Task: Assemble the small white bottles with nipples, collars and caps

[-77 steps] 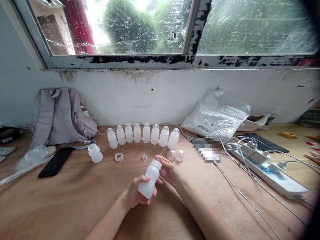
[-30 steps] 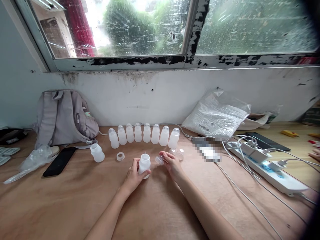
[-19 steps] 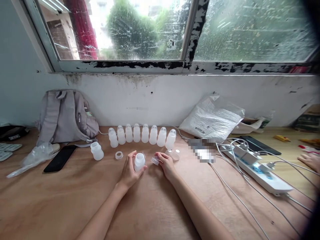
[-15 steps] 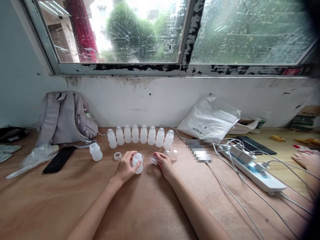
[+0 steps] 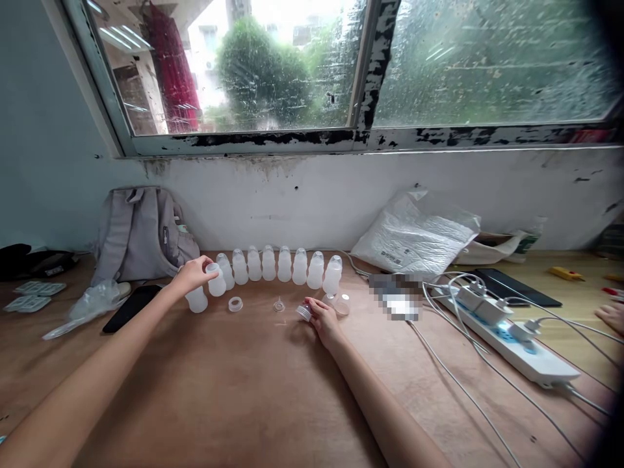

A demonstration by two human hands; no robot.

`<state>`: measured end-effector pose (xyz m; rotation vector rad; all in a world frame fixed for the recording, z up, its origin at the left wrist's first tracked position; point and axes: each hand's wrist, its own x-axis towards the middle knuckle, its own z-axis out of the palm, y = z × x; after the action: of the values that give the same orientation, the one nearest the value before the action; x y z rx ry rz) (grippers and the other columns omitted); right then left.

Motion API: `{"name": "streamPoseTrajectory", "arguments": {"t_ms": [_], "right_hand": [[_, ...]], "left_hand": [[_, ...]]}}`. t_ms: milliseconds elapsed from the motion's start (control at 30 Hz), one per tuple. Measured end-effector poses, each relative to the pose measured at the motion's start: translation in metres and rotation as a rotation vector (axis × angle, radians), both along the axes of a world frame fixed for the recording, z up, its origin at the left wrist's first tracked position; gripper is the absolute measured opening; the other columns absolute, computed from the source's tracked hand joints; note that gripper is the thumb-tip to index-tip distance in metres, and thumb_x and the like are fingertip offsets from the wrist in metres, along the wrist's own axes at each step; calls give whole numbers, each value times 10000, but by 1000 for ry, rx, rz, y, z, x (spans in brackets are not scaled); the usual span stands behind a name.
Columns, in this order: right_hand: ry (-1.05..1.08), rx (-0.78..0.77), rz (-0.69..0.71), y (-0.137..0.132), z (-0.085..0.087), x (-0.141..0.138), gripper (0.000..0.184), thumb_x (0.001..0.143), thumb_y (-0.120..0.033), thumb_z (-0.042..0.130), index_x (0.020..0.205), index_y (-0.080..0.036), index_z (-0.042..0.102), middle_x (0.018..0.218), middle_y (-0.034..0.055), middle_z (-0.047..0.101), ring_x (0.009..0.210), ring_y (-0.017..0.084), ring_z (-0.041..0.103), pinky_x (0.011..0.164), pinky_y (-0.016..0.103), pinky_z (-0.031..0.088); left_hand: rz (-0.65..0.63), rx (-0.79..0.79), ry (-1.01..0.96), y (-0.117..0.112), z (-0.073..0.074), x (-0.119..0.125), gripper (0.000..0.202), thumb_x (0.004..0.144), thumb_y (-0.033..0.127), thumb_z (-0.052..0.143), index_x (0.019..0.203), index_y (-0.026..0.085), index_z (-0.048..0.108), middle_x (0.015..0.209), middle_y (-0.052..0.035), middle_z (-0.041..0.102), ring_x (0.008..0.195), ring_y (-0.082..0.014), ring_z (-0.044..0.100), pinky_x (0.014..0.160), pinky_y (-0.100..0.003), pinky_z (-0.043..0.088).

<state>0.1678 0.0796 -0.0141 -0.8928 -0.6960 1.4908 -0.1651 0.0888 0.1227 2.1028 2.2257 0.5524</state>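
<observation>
My left hand [image 5: 192, 274] is closed on an uncapped, milky-white baby bottle [image 5: 218, 286] at the left end of the row. Another uncapped bottle [image 5: 197, 301] stands just below that hand, partly behind my wrist. Several capped baby bottles [image 5: 268, 264] form a curved row along the wall side of the table. In my right hand [image 5: 324, 318], the fingers pinch a small clear ridged plastic piece [image 5: 304, 312]. Between the hands lie a translucent ring [image 5: 235, 303] and a small clear part with a thin tip [image 5: 279, 304]. A clear round cap [image 5: 343, 304] lies beyond my right hand.
On the left are a grey backpack [image 5: 141, 231], a black phone [image 5: 130, 308] and a crumpled clear bag [image 5: 95, 302]. To the right, a power strip [image 5: 517, 344] trails white cables near a silver bag [image 5: 419, 227]. Another person's hand [image 5: 611, 317] shows at the right edge.
My left hand has carried the uncapped bottle from the middle to the left end of the row. My right hand stays nearly in place with the clear piece. The view has shifted slightly.
</observation>
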Motion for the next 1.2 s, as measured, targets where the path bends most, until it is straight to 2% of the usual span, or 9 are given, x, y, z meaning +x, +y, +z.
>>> {"name": "streamPoseTrajectory", "arguments": {"t_ms": [200,333,500,700,833,1000,1067,1133,1200], "right_hand": [[-26,7,-10,-1,0,-1,284,520,-353,736,729,-176,664,747,34,639,702,156,576,615,255,459],[-105,50,2,-4,2,-3,301,553,-374,709,750,-152,658,747,40,633,666,152,567,590,247,448],[-490,272,-73,-8,4,-5,273,668,-416,599,756,-161,642,715,37,623,647,160,557,589,265,428],[-1025,596,-106,-12,1,-9,173,751,-329,518,724,-180,601,747,36,560,657,155,532,620,277,424],[-1229,614,-107,-14,-6,-10,142,736,-314,536,820,-205,570,849,42,520,727,170,537,649,287,435],[-1313,591,-95,-14,-9,-10,129,749,-306,518,836,-213,538,869,44,507,753,181,542,651,290,438],[-1321,588,-90,-14,-9,-10,117,759,-309,506,822,-213,528,866,41,504,747,179,544,644,287,435],[-1321,586,-90,-15,-8,-11,106,770,-310,493,803,-213,518,854,35,502,732,174,544,637,283,432],[-1319,586,-92,-16,-7,-11,97,776,-308,485,793,-215,509,844,30,500,719,167,542,630,278,427]], "left_hand": [[88,-112,154,4,-11,-2,413,680,492,450,985,219,504,1019,-65,616,960,-263,544,760,-340,383],[127,-156,185,7,-15,-1,426,672,501,435,981,216,507,1003,-83,627,959,-286,548,792,-391,368],[146,-162,216,7,-19,-1,457,701,491,380,1034,196,487,1013,-114,623,985,-309,535,807,-443,349],[141,-144,257,3,-20,4,456,712,467,372,1049,182,489,1031,-128,614,995,-315,527,804,-448,343],[138,-128,267,3,-20,4,443,720,449,374,1051,179,496,1031,-126,614,993,-307,529,799,-429,351],[132,-101,270,5,-25,0,438,730,437,390,1065,174,495,1023,-119,613,979,-297,533,795,-407,362],[142,-32,276,4,-28,-1,467,729,429,414,1107,160,466,1075,-132,582,1004,-307,510,803,-410,361],[113,159,269,3,-32,1,467,746,388,426,1150,154,428,1104,-132,556,1013,-300,496,817,-407,358],[-3,388,237,0,-37,9,392,775,314,417,1136,164,436,1058,-106,571,971,-264,514,819,-381,369]]}}
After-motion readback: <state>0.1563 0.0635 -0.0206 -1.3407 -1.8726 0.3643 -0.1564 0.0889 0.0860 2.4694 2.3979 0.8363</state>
